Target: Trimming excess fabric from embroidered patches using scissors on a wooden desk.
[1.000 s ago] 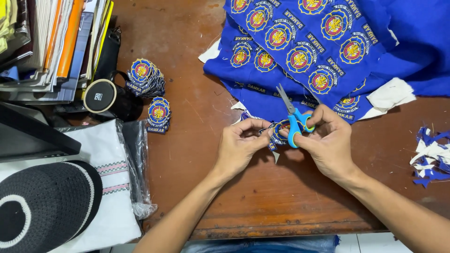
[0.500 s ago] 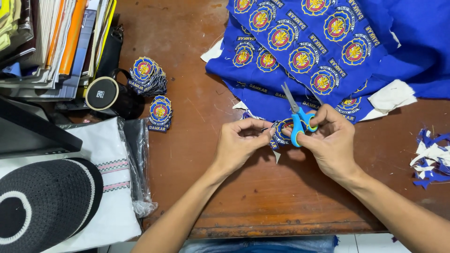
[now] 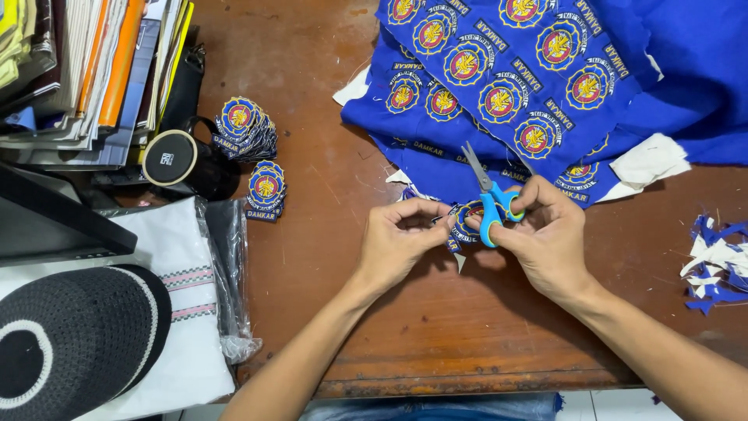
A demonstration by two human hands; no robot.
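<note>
Desk [image 3: 312, 327]: brown wood, worn, carrying everything under both hands.
Blue cloth [image 3: 670, 70]: large embroidered sheet just beyond the grips, soft and floppy; likely to bunch if pulled by one edge.
Patch stack [image 3: 248, 129]: cut badges piled well to the left of the left hand.
Offcuts [image 3: 713, 261]: light blue and white scraps well to the right of the right hand.
Scissors [image 3: 492, 204]: small, blue-handled, stiff; right hand [image 3: 549, 242] grasps the loops, blades pointing away.
Patch [image 3: 466, 220]: round badge between the two grips, light, thin, probably stiffened by stitching; best pinched at its rim.
Left hand [image 3: 397, 242]: fingertips clenched on the patch edge.
</note>
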